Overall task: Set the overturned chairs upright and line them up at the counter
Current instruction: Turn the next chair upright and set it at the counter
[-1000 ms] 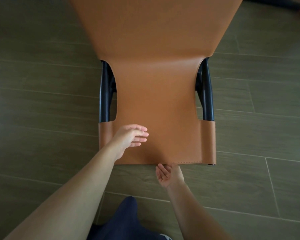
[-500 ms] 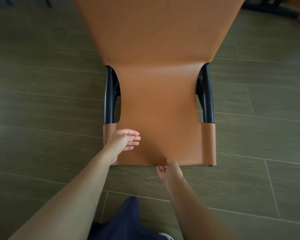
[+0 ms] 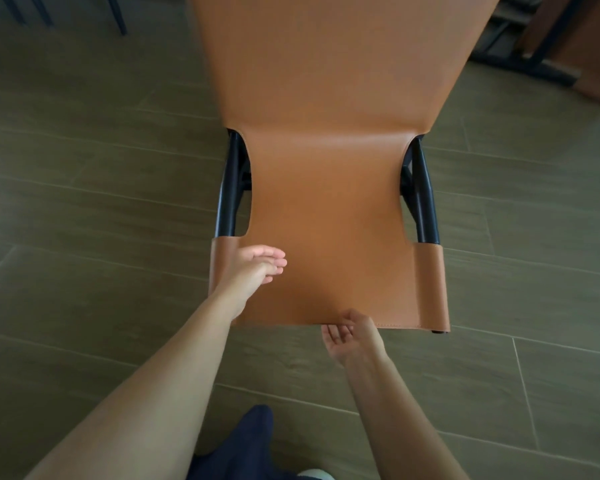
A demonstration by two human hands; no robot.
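A tan leather chair (image 3: 329, 188) with a black metal frame (image 3: 226, 199) fills the middle of the view and seems to lie on its back on the floor, its backrest's top edge nearest me. My left hand (image 3: 253, 271) rests over the backrest's near left corner with its fingers relaxed and nearly straight. My right hand (image 3: 352, 336) is palm up at the middle of that top edge. Its fingers are loosely curled, its thumb is at the stitched hem, and it grips nothing.
Grey-brown wood-look floor tiles (image 3: 84, 209) surround the chair. Thin dark legs (image 3: 116, 15) of other furniture stand at the top left. A black frame (image 3: 520, 60) and a brown panel (image 3: 596, 53) lie at the top right. My dark blue clothing (image 3: 250, 441) shows at the bottom.
My left hand slid left toward the backrest's corner. My right hand stayed at the top edge and is now slightly drawn out with its palm showing. The view shifted a little.
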